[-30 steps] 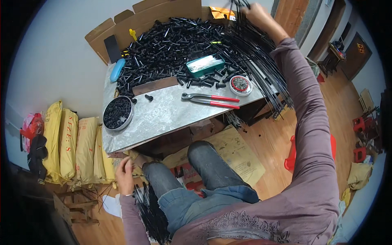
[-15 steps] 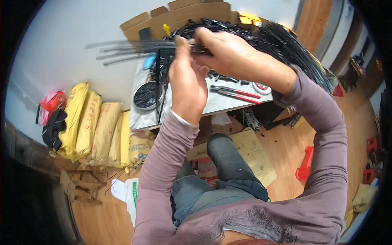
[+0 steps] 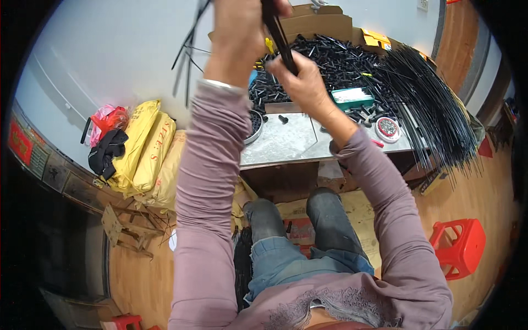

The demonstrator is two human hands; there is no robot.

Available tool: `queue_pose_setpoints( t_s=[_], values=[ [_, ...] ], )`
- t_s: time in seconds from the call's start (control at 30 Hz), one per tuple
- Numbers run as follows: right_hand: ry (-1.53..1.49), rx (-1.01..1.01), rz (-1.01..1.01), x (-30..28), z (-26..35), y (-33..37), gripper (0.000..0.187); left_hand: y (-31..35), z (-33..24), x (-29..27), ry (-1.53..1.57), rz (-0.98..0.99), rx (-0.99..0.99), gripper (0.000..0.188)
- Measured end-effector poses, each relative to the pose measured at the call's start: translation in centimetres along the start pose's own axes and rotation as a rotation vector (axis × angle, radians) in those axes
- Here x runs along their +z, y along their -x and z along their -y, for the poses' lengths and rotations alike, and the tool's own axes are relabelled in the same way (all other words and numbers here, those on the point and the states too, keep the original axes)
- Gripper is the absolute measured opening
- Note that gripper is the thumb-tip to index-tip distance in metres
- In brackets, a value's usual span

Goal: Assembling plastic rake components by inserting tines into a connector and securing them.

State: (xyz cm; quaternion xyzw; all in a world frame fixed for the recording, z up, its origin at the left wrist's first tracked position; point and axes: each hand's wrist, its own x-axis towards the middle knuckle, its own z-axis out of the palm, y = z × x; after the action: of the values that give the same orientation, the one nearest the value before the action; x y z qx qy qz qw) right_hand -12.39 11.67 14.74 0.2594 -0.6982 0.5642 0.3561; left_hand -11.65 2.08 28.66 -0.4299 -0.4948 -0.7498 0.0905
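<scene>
Glossy plastic stool [image 3: 467, 247], smooth wood-look floor [image 3: 140, 280]

On the counter [image 3: 283, 140], a heap of pieces [image 3: 335, 63] spreads before the cardboard [image 3: 327, 25]; rods [image 3: 434, 99] overhang the right edge; a box [image 3: 358, 104] borders the heap's front, a dish [image 3: 391, 139] nearer the front right corner.

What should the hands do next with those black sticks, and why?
Maybe the left hand should gently gather in the loose ends while the right hand grips. The black sticks look bunched close together at the right hand, but some splay apart to the left of the left hand.
</scene>
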Motion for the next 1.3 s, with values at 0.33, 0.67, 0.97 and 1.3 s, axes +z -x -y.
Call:
queue_pose_setpoints(
  t_s=[0.33,0.67,0.97,1.3],
  values=[
    [0.022,0.614,0.213,1.3,-8.9,7.7,0.027,5.4,9.9,-3.8,-0.011,-0.23,-0.392,0.042],
    [-0.89,0.831,0.245,-2.4,3.8,6.3,0.025,3.9,7.1,-6.5,-0.099,-0.056,-0.555,0.071],
    [-0.809,0.777,0.15,-4.0,4.6,7.3,0.03,6.7,8.9,-2.9,0.48,-0.16,-0.507,0.07],
    [-0.425,0.567,0.114,-6.1,3.9,8.3,0.029,7.2,9.1,-0.3,0.265,-0.249,-0.601,0.031]
  ],
)
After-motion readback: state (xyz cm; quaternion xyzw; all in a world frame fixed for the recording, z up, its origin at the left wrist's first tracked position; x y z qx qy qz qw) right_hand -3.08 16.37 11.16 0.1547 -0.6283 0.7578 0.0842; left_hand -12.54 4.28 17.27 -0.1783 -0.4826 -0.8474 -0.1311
